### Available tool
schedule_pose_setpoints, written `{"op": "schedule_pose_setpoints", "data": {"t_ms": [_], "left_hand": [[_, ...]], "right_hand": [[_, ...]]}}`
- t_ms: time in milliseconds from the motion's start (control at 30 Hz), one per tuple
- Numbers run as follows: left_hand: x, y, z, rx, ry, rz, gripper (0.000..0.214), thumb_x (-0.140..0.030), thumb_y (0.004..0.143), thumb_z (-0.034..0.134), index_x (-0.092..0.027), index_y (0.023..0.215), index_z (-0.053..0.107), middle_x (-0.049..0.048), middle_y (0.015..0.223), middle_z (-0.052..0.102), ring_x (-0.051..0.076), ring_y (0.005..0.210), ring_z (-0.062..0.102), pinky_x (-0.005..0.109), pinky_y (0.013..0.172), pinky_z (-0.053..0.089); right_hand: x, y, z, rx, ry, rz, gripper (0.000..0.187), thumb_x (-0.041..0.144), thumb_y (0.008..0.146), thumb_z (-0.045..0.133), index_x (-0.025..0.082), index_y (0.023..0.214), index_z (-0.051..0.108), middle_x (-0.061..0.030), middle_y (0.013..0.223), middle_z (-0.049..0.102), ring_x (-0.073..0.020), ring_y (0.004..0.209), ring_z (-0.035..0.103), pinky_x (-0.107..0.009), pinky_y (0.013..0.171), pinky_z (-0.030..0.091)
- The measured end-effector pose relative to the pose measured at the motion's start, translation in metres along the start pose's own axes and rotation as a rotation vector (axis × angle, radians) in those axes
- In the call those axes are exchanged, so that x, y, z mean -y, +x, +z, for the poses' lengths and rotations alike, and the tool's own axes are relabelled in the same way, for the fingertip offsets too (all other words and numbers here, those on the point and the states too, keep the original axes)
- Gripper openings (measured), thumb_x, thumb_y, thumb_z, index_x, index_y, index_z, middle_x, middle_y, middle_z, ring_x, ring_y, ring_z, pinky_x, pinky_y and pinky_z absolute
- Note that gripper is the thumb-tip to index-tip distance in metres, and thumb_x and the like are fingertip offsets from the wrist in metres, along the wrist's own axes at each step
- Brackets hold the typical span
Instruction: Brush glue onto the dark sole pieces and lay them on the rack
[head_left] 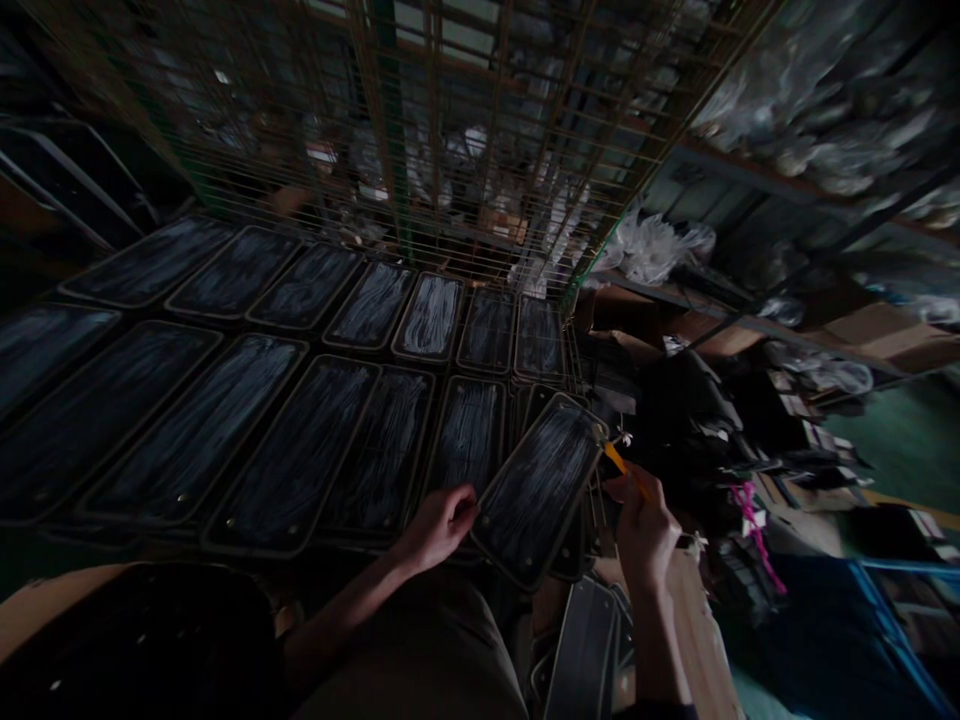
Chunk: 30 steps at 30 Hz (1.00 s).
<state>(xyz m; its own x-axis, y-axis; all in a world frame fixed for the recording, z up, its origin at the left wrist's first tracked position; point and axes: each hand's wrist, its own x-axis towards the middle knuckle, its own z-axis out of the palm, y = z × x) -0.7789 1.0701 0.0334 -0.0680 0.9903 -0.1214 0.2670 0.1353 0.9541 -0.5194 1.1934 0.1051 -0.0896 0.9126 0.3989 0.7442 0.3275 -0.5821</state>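
Note:
My left hand is closed on the near left edge of a dark rounded panel streaked with white, held tilted above my lap. To its right, my right hand grips a thin orange-handled tool whose tip touches the panel's upper right edge. Several matching streaked panels lie side by side in two rows on the surface ahead and to the left.
A wire mesh rack rises behind the rows of panels. Shelves at the right hold crumpled plastic bags, cardboard boxes and dark clutter with a pink cord. A blue crate edge sits lower right. More panels lean by my knee.

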Motion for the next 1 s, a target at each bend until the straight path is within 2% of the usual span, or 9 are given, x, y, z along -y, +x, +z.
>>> {"op": "schedule_pose_setpoints", "data": {"t_ms": [167,267,333,433,567,667,800,867,1000], "left_hand": [[0.000,0.001,-0.001,0.048,-0.019,0.000,0.024,-0.035,0.089,0.046,-0.018,0.073,0.047,-0.0041,0.059,0.043,0.010,0.057,0.040,0.021,0.055,0.030],[0.000,0.001,-0.001,0.033,-0.002,0.018,0.022,-0.034,0.088,0.047,-0.018,0.073,0.046,-0.0036,0.062,0.044,0.010,0.059,0.040,0.021,0.058,0.031],[0.000,0.001,-0.001,0.011,0.012,0.033,0.021,-0.033,0.088,0.047,-0.017,0.074,0.047,-0.0031,0.063,0.045,0.011,0.061,0.041,0.022,0.060,0.033],[-0.001,0.001,0.000,0.023,-0.018,0.017,0.022,-0.034,0.088,0.046,-0.018,0.073,0.047,-0.0036,0.061,0.046,0.011,0.058,0.043,0.022,0.057,0.033],[-0.007,0.001,-0.002,0.079,-0.064,-0.121,0.019,-0.032,0.088,0.044,-0.020,0.073,0.045,-0.0054,0.052,0.047,0.010,0.047,0.045,0.021,0.050,0.032],[-0.009,0.001,-0.003,0.091,-0.051,-0.135,0.018,-0.032,0.088,0.043,-0.019,0.075,0.046,-0.0057,0.051,0.048,0.010,0.045,0.044,0.020,0.049,0.031],[-0.004,0.002,-0.003,0.102,-0.066,-0.079,0.021,-0.035,0.087,0.046,-0.019,0.074,0.047,-0.0052,0.053,0.048,0.010,0.048,0.046,0.020,0.050,0.032],[-0.001,0.003,-0.003,0.098,-0.099,-0.044,0.022,-0.037,0.086,0.047,-0.018,0.074,0.047,-0.0052,0.054,0.046,0.010,0.050,0.045,0.020,0.051,0.033],[0.003,0.004,-0.003,0.097,-0.087,-0.037,0.020,-0.034,0.085,0.048,-0.018,0.072,0.049,-0.0050,0.055,0.045,0.010,0.050,0.046,0.020,0.049,0.032]], "right_hand": [[0.017,-0.007,-0.010,-0.010,-0.020,0.003,0.035,0.045,0.098,0.043,0.019,0.114,0.060,-0.0004,0.075,0.070,-0.0146,0.068,0.069,-0.021,0.059,0.049],[0.015,0.005,-0.008,-0.057,0.015,0.007,0.034,0.043,0.098,0.042,0.018,0.116,0.059,-0.0002,0.077,0.070,-0.0138,0.067,0.069,-0.021,0.062,0.050],[0.011,0.006,-0.004,-0.026,0.000,-0.002,0.035,0.043,0.099,0.041,0.018,0.115,0.059,-0.0001,0.076,0.070,-0.0142,0.067,0.069,-0.022,0.062,0.050],[0.018,-0.017,-0.004,0.070,-0.057,-0.019,0.035,0.043,0.098,0.041,0.018,0.115,0.059,-0.0004,0.076,0.070,-0.0150,0.066,0.068,-0.022,0.058,0.049],[0.049,-0.059,-0.022,0.130,-0.006,0.051,0.035,0.044,0.099,0.039,0.018,0.110,0.059,-0.0002,0.072,0.068,-0.0138,0.063,0.068,-0.020,0.054,0.049],[0.065,-0.059,-0.029,0.151,0.073,0.124,0.035,0.047,0.097,0.041,0.018,0.106,0.060,0.0011,0.069,0.067,-0.0119,0.059,0.067,-0.018,0.055,0.050],[0.058,-0.023,-0.007,0.033,0.205,0.136,0.037,0.048,0.096,0.044,0.017,0.110,0.059,-0.0016,0.074,0.069,-0.0145,0.065,0.068,-0.022,0.063,0.054],[0.050,-0.017,0.008,0.049,0.259,0.115,0.038,0.048,0.096,0.044,0.016,0.111,0.059,-0.0028,0.076,0.069,-0.0154,0.066,0.068,-0.024,0.064,0.055],[0.049,-0.051,0.011,0.232,0.256,0.115,0.036,0.046,0.096,0.043,0.017,0.109,0.060,-0.0029,0.077,0.069,-0.0147,0.066,0.066,-0.023,0.063,0.054]]}}
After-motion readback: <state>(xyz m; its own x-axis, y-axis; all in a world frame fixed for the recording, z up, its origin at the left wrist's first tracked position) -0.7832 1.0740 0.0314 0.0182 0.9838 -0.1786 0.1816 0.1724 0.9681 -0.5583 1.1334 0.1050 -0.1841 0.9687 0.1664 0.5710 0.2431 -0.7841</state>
